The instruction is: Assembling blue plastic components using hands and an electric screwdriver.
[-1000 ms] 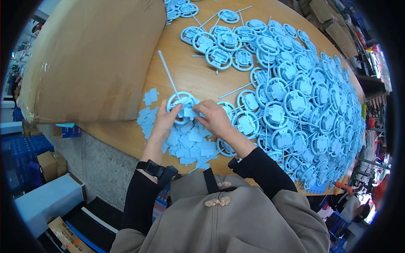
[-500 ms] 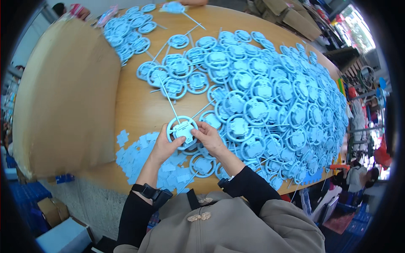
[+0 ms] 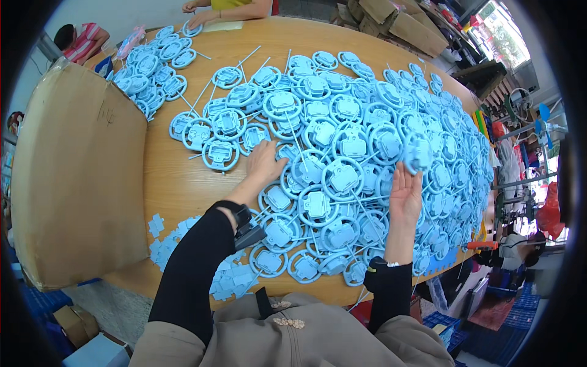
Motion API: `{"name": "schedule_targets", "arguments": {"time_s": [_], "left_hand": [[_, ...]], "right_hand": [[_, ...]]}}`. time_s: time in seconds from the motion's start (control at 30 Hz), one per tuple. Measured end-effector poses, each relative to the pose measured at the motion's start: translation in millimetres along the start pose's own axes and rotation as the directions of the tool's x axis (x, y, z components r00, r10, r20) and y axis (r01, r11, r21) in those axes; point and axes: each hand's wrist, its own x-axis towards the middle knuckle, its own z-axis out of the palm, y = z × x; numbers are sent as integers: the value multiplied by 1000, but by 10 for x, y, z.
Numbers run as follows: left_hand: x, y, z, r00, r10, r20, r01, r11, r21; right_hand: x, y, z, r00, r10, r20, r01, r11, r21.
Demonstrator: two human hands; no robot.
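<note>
Light-blue round plastic parts, each an outer ring with a boxy centre, form a wide heap (image 3: 353, 144) before me; thin rods stick out from many. My left hand (image 3: 264, 165) reaches over the heap's left side, thumb and fingers apart, its fingertips at a ring part (image 3: 254, 138). Farther right, my right hand (image 3: 405, 194) is palm up over the heap with its fingers stretched out. A motion-blurred ring part (image 3: 418, 153) is at its fingertips, and I cannot tell whether they still touch. Small flat blue plates (image 3: 235, 278) lie loose at the near table edge.
A tall cardboard box (image 3: 82, 177) stands at the table's left. Behind it lies a smaller pile of blue ring parts (image 3: 147, 65). Across the wooden table (image 3: 160, 160), another person's hand (image 3: 199, 19) touches a ring part. An orange-handled tool (image 3: 482, 245) is at the right edge.
My hands, which held one ring part together by the flat plates, have separated. The left moved forward to the heap; the right moved right. The view has shifted, showing more of the person opposite.
</note>
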Motion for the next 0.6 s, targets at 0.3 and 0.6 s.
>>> {"name": "schedule_targets", "arguments": {"time_s": [0.3,0.6], "left_hand": [[309,13,150,970,-141,198,100,973,207],[-360,-586,-342,979,86,185,-139,944,300]], "right_hand": [[-868,971,512,799,434,417,-69,755,-652],[-991,1784,921,493,235,838,798,263,-543]]}}
